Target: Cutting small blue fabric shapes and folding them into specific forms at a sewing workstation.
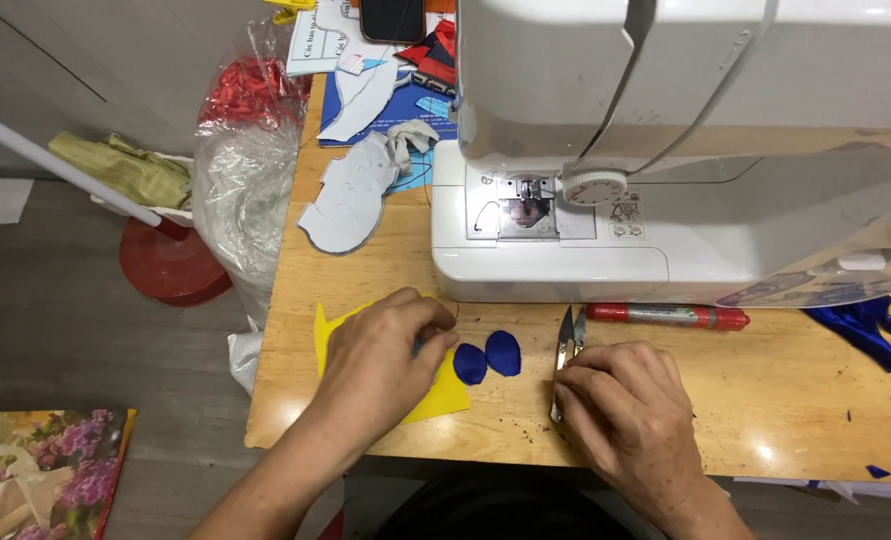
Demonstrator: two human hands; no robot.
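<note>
The left hand presses its fingers on yellow fabric; the right hand grips thread snips on the tabletop.

Even, bright overhead light is falling on the tabletop, throwing soft glare spots near its front edge (left corner and right side). The hands are casting only faint shadows. The sewing machine is bowing slightly through wide-angle distortion; focus is holding sharp.

Wooden table bearing sewing machine
</note>
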